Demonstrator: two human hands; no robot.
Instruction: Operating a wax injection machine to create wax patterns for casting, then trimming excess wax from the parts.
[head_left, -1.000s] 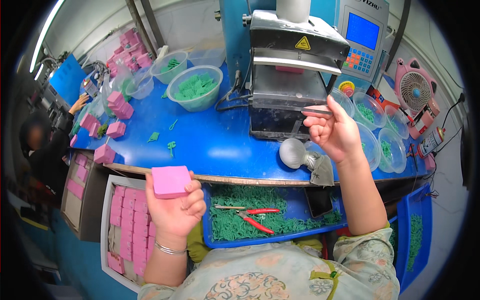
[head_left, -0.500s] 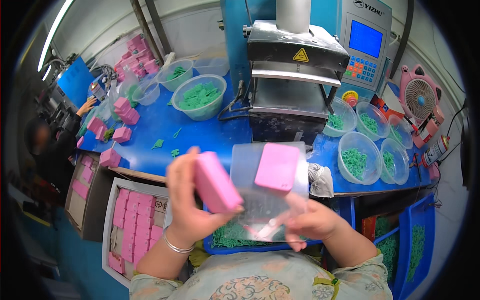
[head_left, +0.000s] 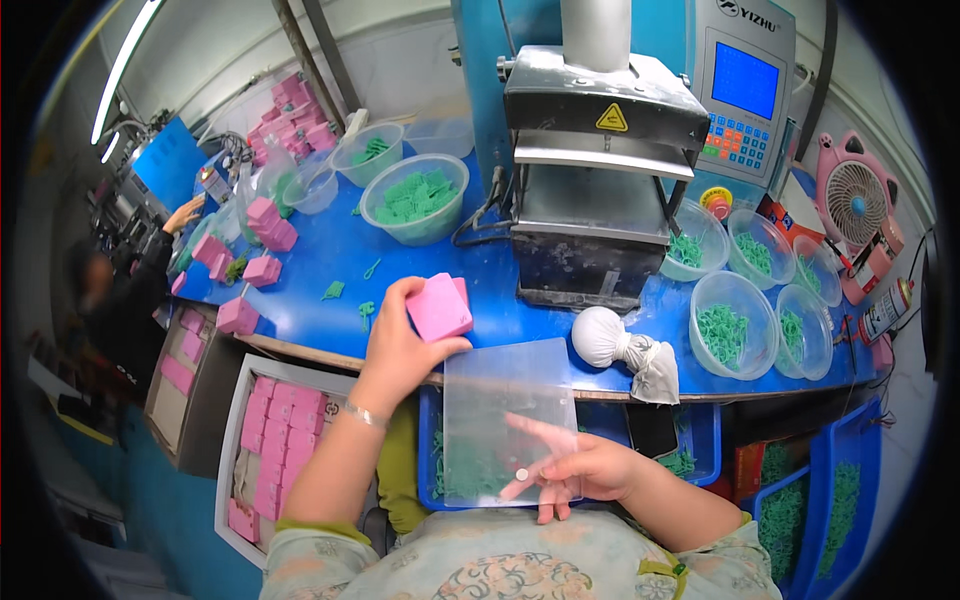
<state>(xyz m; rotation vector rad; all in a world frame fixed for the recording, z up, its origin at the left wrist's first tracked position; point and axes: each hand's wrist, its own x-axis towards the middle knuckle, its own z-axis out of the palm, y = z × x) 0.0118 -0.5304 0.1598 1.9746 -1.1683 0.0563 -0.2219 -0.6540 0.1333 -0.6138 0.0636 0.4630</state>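
Observation:
My left hand [head_left: 400, 335] grips two stacked pink blocks [head_left: 438, 306] over the blue table's front [head_left: 525, 325]. My right hand [head_left: 590, 470] holds a clear plate [head_left: 505, 385], thumb on top and fingers showing through from beneath; a small white disc [head_left: 522, 474] sits on it. Under the plate is a blue tray [head_left: 708, 440] of green bits, partly hidden. A white cloth pouch [head_left: 620, 345] lies just right of the plate. A press [head_left: 590, 240] stands beyond, its shelf bare at the front.
Bowls of green pieces [head_left: 730, 330] line the right; another bowl [head_left: 410, 195], loose pink blocks [head_left: 235, 315] and green bits lie at left. Boxes of pink blocks [head_left: 285, 425], blue bins [head_left: 838, 500] and a fan [head_left: 855, 205] surround me. A co-worker's hand [head_left: 185, 213] reaches at far left.
My right hand has lowered from the press with the plate. My left hand rose to it, and the pink block that lay on the plate is now held with the other, left of it.

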